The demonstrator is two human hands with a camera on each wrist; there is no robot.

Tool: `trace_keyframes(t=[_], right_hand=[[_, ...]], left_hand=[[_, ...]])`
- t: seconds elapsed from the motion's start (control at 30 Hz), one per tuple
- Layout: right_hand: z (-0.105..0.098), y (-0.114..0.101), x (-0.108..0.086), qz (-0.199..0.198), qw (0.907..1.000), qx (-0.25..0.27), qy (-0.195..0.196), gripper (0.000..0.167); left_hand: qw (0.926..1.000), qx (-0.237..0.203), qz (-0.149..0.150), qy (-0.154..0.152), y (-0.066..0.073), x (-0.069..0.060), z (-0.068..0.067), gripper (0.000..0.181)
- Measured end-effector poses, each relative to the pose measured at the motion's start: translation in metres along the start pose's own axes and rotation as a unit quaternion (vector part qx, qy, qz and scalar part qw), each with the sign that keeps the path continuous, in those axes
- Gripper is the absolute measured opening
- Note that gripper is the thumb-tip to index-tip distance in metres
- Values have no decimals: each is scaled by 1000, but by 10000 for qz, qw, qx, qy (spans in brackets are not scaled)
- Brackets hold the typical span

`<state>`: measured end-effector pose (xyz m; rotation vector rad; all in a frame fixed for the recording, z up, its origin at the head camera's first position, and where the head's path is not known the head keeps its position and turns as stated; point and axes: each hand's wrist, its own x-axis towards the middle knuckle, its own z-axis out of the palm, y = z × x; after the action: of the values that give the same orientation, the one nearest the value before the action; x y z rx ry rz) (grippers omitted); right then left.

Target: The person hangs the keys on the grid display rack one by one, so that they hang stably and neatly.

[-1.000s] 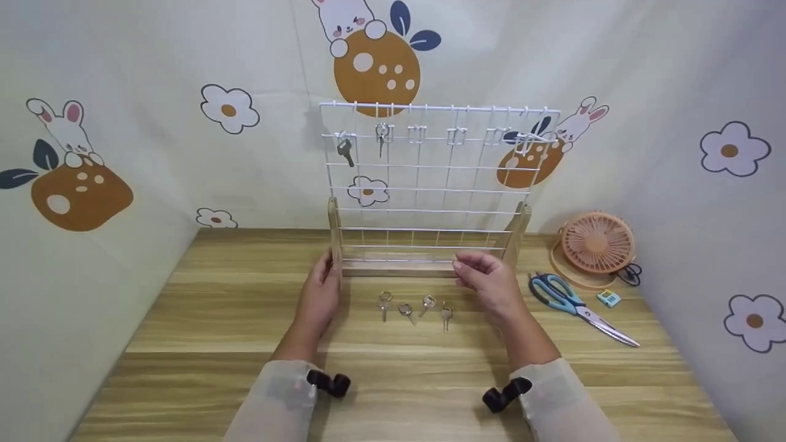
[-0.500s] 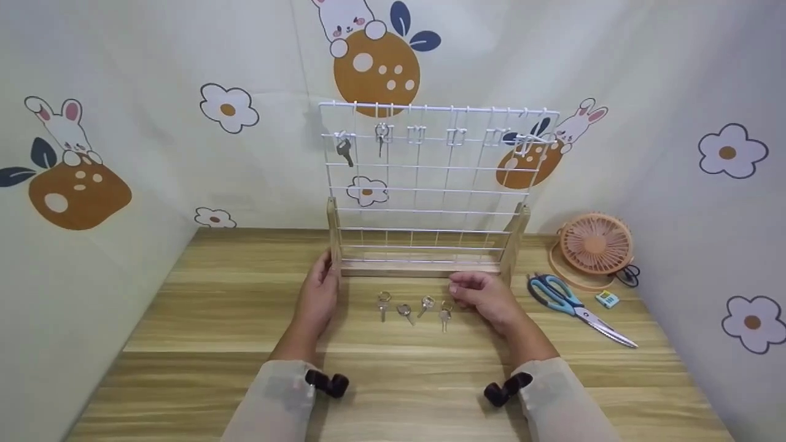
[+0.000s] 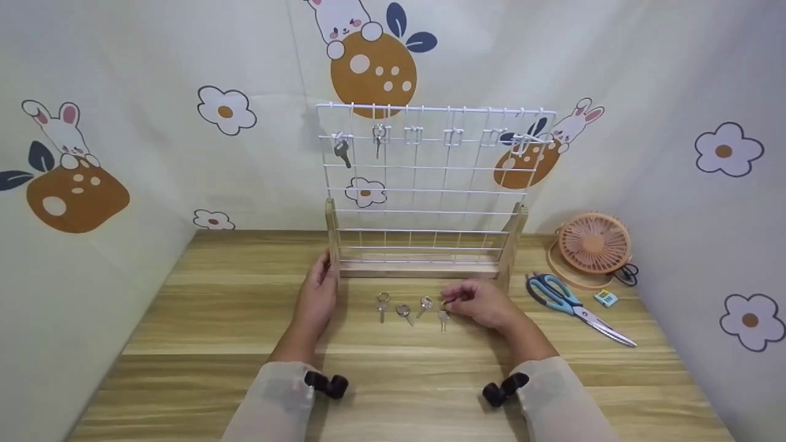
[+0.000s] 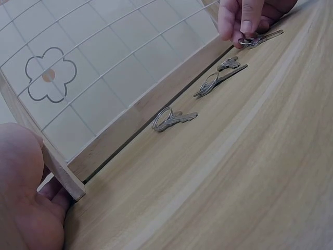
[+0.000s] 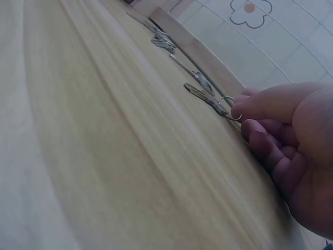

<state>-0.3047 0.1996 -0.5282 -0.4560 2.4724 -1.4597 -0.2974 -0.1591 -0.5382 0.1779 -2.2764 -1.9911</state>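
My left hand (image 3: pixel 317 291) grips the left wooden upright (image 3: pixel 333 239) of a white wire grid rack (image 3: pixel 424 178); in the left wrist view some fingers show behind the upright's foot. My right hand (image 3: pixel 482 302) pinches the ring of the rightmost key (image 5: pixel 208 99) between thumb and finger, while the key's blade lies at the table. Left of it, three more ringed keys lie in a row: one key (image 3: pixel 425 305), another key (image 3: pixel 404 312) and a leftmost key (image 3: pixel 382 310). A dark key (image 3: pixel 342 153) and a smaller key (image 3: pixel 378 141) hang from hooks high on the grid.
Further white hooks (image 3: pixel 453 136) line the grid's upper part. On the right of the wooden table (image 3: pixel 202 319) lie blue-handled scissors (image 3: pixel 577 310), a small light-blue box (image 3: pixel 605 298) and an orange fan (image 3: pixel 593 244). Patterned cloth walls (image 3: pixel 264 166) enclose the back and sides.
My right hand has come down from the rack's base toward the front and met the rightmost key's ring. My left hand has stayed at the upright.
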Motion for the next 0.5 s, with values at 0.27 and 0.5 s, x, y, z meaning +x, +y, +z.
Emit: trace_keyframes(t=[0.27,0.5], right_hand=[[1,1,1,172,9991,136,362,19],[2,-20,1,12,9804,1559,1204,32]], left_hand=[[9999,49,-78,-129,0,0,-2,57],[9997,158,-136,-95,0,-1,-1,57]])
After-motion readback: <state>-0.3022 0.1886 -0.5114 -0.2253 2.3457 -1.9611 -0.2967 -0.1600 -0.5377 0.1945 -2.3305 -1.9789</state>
